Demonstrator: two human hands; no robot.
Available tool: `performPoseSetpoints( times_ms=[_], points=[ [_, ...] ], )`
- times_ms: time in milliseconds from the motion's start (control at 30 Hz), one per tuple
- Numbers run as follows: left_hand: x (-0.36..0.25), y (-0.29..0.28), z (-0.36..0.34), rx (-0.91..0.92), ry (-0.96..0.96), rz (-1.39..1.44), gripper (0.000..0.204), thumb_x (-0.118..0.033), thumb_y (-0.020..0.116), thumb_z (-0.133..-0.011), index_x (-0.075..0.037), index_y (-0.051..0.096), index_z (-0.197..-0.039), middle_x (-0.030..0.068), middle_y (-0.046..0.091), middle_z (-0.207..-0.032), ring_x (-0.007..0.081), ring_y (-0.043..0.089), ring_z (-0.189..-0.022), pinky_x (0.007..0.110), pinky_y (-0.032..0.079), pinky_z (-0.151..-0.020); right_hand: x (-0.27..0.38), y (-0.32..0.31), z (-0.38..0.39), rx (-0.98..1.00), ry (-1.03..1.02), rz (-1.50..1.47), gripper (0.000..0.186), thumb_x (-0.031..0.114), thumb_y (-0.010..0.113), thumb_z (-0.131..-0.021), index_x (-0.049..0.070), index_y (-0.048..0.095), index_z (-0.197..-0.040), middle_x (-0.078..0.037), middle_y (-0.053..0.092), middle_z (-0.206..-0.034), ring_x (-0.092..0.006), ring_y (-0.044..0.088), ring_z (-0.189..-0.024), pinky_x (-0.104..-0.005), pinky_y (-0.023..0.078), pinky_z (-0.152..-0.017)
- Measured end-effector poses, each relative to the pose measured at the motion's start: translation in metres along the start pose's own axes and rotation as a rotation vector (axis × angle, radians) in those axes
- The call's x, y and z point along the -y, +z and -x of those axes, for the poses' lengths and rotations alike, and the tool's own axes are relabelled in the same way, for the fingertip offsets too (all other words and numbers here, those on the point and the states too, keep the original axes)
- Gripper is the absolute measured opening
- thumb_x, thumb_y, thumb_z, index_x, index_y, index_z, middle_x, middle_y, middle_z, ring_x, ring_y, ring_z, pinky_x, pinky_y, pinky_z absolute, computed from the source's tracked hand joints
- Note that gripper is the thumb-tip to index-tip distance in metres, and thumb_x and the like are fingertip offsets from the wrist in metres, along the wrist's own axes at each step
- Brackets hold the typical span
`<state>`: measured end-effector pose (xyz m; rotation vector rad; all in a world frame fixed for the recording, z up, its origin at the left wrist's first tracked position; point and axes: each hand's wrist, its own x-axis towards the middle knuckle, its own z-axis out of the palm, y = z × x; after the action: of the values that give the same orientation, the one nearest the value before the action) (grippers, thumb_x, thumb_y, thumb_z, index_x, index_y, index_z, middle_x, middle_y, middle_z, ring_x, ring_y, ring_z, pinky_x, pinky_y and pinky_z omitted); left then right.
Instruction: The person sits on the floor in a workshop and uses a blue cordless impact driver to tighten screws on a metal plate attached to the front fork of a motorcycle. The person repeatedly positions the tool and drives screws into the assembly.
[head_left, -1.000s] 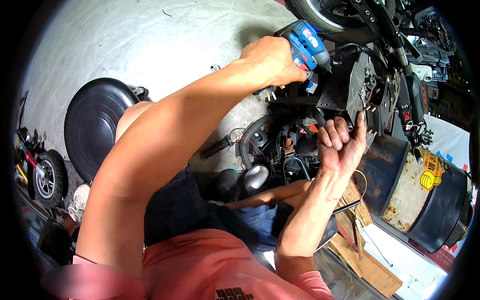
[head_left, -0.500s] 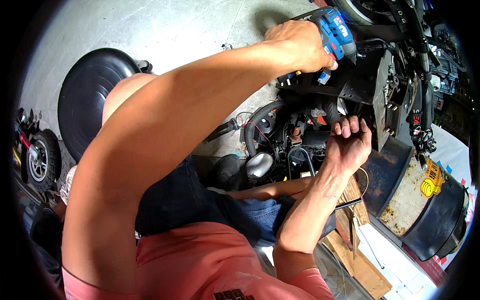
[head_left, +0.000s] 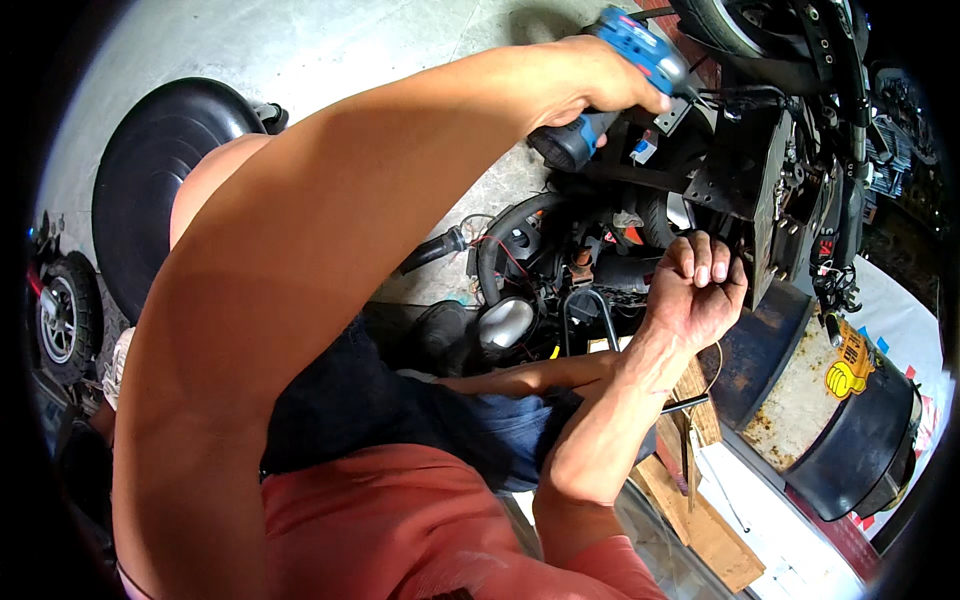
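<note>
My left hand (head_left: 595,80) is wrapped around the grip of a blue cordless drill (head_left: 640,48) at the top. Its battery end (head_left: 565,145) sticks out below the hand. The drill's nose points right and down, close to a small metal plate with holes (head_left: 672,116) by a dark machine frame (head_left: 725,185). Further down, my right hand (head_left: 695,290) has its palm up and fingers curled in, beside the frame's lower edge. Whatever those fingers may hold is hidden.
A round black stool (head_left: 165,180) stands at the left, a small wheel (head_left: 65,310) beyond it. Cables, a handlebar grip (head_left: 435,250) and a round mirror (head_left: 505,323) lie below the frame. A rusty drum (head_left: 800,390) and wooden boards (head_left: 710,530) are at the right.
The drill has swung from pointing steeply down to pointing more to the right, and my left hand has turned with it. My right hand stays curled in nearly the same place.
</note>
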<state>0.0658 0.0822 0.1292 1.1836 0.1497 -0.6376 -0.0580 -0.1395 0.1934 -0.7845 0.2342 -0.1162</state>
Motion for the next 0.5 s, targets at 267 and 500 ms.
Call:
performPoseSetpoints(
  times_ms=[267,500],
  points=[
    [0.001,0.015,0.032,-0.025,-0.064,0.118,0.044,-0.04,0.089,-0.082,-0.004,0.076,-0.104,0.005,0.064,-0.084,0.0178,0.061,-0.062,0.035,0.052,-0.055,-0.003,-0.005,0.0,-0.048,-0.07,0.043,0.036,0.018,0.048,-0.104,0.012,0.048,-0.069,0.001,0.046,-0.065,-0.0143,0.043,-0.056,-0.0307,0.037,-0.054],
    [0.001,0.022,0.029,-0.139,-0.007,-0.213,0.047,-0.041,0.088,-0.08,-0.005,0.078,-0.109,0.0137,0.077,-0.1,0.0242,0.073,-0.09,0.038,0.058,-0.082,-0.008,0.006,-0.003,-0.083,-0.077,0.157,0.034,0.018,0.046,-0.105,0.012,0.046,-0.071,0.003,0.045,-0.066,-0.012,0.043,-0.055,-0.0296,0.038,-0.057]
  ],
)
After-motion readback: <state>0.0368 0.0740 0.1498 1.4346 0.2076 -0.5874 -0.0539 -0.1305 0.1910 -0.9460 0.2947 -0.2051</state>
